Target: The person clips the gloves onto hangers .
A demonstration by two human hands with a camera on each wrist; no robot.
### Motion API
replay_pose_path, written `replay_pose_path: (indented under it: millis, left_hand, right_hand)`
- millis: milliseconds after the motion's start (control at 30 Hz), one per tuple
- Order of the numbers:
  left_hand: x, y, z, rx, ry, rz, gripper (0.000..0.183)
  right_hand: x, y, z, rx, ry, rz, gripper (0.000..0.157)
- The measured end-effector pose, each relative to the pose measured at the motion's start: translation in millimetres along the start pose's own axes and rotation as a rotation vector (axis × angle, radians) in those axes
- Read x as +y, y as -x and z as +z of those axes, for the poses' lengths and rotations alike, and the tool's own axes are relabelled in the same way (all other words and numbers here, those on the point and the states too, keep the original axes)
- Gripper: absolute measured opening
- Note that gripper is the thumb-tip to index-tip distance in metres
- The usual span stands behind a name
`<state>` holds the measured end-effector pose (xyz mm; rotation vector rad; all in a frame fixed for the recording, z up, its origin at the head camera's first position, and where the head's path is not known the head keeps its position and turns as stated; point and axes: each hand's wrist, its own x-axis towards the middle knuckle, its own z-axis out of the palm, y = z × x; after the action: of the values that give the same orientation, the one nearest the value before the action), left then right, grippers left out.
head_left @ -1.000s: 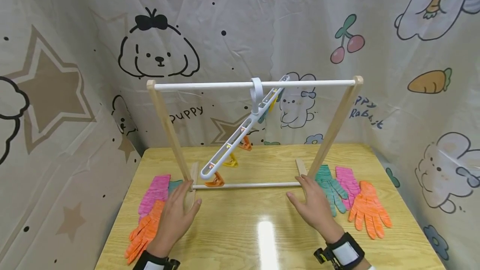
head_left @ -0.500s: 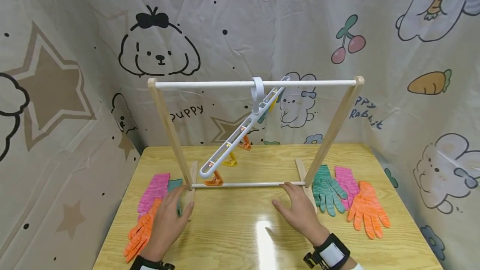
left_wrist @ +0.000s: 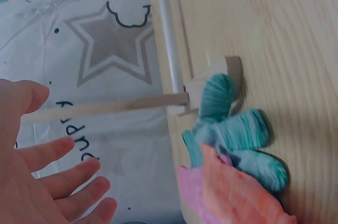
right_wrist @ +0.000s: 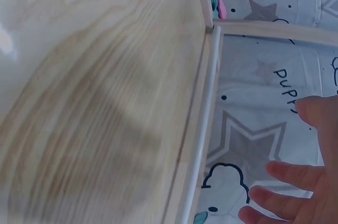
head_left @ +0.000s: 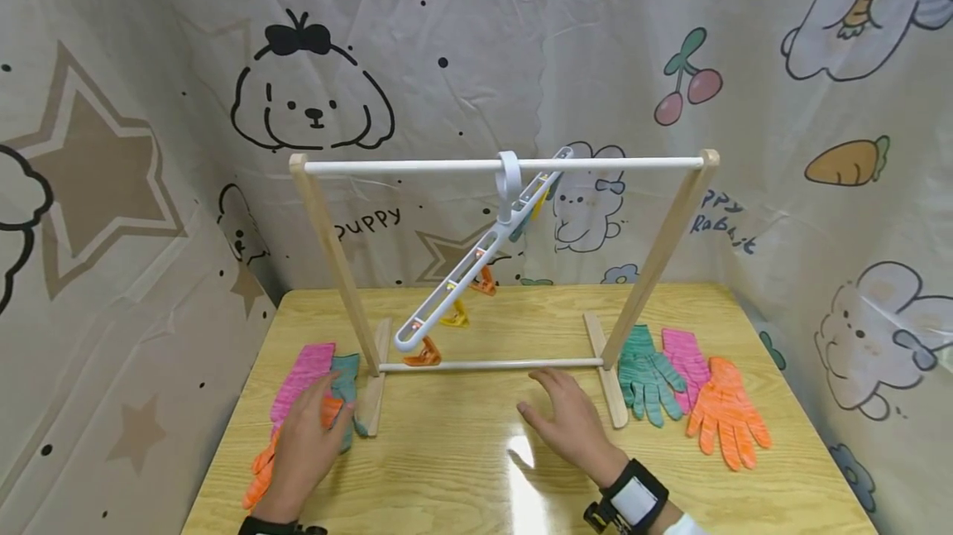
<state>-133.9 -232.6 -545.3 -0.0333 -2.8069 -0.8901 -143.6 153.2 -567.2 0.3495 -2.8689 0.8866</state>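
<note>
My left hand hovers above the gloves on the left, fingers loosely spread and holding nothing. Under and around it lie an orange glove, a pink glove and a teal glove, partly covered by the hand. My right hand, also relaxed with nothing in it, is over the table just in front of the rack's lower bar. From the top bar of the wooden rack hangs a white clip hanger, slanting, with orange and yellow clips along its underside.
Green, pink and orange gloves lie at the right of the wooden table. The rack's wooden posts rise on both sides from flat feet. A patterned curtain surrounds the table.
Both hands have come away from the rack's feet. The left has moved left over the gloves; the right has shifted left and slightly toward me. The rack and hanger stay put.
</note>
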Motion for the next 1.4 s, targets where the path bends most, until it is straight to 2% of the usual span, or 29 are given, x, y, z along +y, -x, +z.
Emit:
replay_pose_path:
  millis: [233,500,733,900,1067,1200,1400]
  left_hand:
    - [-14.1,1.1,0.8,0.005,-0.017,-0.037,0.058]
    - [-29.2,3.8,-1.9,-0.026,-0.059,-0.168,0.063]
    - [-37.7,2.7,-3.4,-0.121,-0.059,-0.282,0.062]
    - [-45.2,2.3,1.2,-0.165,-0.068,-0.306,0.061]
    - [-54.5,3.5,6.8,-0.204,-0.081,-0.292,0.060]
    - [-57.5,4.0,9.4,-0.229,-0.103,-0.309,0.059]
    - [-67.5,2.1,17.4,-0.212,-0.137,-0.320,0.050]
  right_hand:
    - [-5.1,-0.3,8.2,0.005,0.014,-0.050,0.055]
    - [-17.2,-4.3,18.1,-0.021,0.007,-0.105,0.052]
    - [-33.5,-9.6,21.5,-0.036,0.008,-0.146,0.050]
    - [-40.5,-11.5,23.1,-0.052,0.009,-0.150,0.050]
    - [-41.9,-13.0,25.4,-0.066,0.023,-0.153,0.050]
    - [-42.1,-13.5,25.6,-0.064,0.032,-0.156,0.051]
    - [-46.2,-15.0,26.5,-0.064,0.020,-0.162,0.049]
